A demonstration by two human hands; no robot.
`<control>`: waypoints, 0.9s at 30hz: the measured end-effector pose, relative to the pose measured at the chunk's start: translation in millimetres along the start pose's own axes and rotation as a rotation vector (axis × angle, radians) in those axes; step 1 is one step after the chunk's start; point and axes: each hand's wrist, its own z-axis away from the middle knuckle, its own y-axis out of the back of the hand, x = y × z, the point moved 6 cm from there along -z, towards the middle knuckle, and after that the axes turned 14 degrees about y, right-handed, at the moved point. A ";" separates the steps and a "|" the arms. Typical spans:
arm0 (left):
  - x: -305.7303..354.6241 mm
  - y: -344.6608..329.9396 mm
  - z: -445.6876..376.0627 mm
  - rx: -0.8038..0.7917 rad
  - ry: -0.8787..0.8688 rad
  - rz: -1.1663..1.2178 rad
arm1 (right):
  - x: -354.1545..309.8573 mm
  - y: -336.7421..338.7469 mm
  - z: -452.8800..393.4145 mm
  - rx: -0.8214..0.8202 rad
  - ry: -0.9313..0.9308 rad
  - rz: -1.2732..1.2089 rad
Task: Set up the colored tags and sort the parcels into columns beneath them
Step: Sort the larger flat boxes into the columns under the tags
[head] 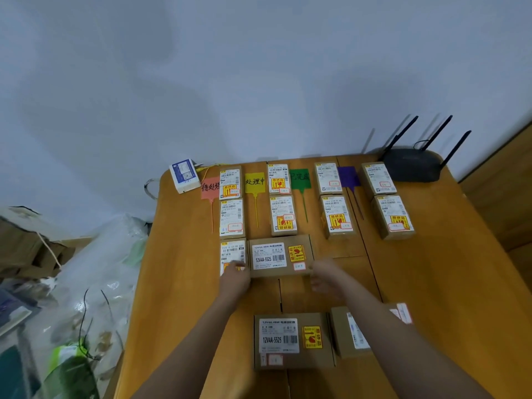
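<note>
Both hands flank the wide parcel (pixel 280 256) below the yellow tag (pixel 254 182); left hand (pixel 234 279) and right hand (pixel 326 279) blurred, finger state unclear. Risk: a sideways nudge knocks the small parcel (pixel 232 254) touching its left, skewing that column.

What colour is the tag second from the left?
Yellow tag, with black handwriting, clearest in the head view.

A black plastic router with three antennas (pixel 411 167) sits far beyond the fingers, rightward; a small white-and-blue box (pixel 184 175) far beyond them, leftward, both on the wooden counter (pixel 449 269).
</note>
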 end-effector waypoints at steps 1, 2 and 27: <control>-7.7 -7.1 6.6 -0.083 0.053 0.033 | 5.5 -5.7 9.3 -0.058 -0.021 0.001; -16.6 -15.1 14.6 -0.177 0.121 0.074 | 12.4 -10.1 17.1 -0.097 -0.037 -0.002; -75.3 -25.1 86.1 -0.502 0.318 0.265 | 55.6 -18.9 85.9 0.021 -0.010 -0.040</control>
